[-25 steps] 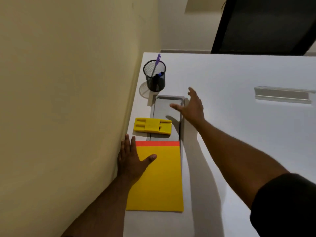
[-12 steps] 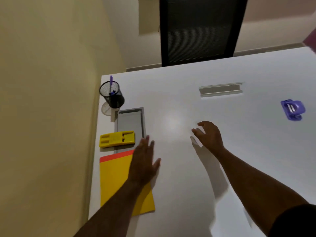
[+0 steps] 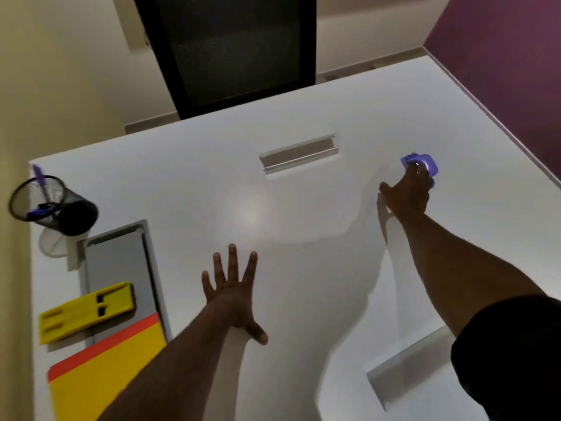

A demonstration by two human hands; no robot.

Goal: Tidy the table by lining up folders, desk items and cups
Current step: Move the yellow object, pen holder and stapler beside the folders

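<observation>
The white table is filling most of the view, running from a cream wall on the left to a purple wall at far right, with a black mesh chair back standing past its far edge. A grey cable slot is sitting in the tabletop at far centre, and a second one is showing at the near right.

Down the left side a row is already forming. A yellow folder with an orange strip is lying nearest, a grey tray is lying beyond it with its long axis running near to far, a yellow plastic desk piece is resting across the tray's near end, and a black mesh pen cup holding a purple pen is standing at the far left corner.

The left hand is resting flat near the middle of the table, fingers spread apart and holding nothing.

The right hand is reaching out to the far right, its fingers curling over a small purple hole punch; whether they are actually clamping it or only touching it I cannot tell.

The punch is lying well apart from the row, far across the table to the right. The right hand is plainly the nearer one, so the coming move probably means carrying the punch leftward across the open tabletop toward the row.
</observation>
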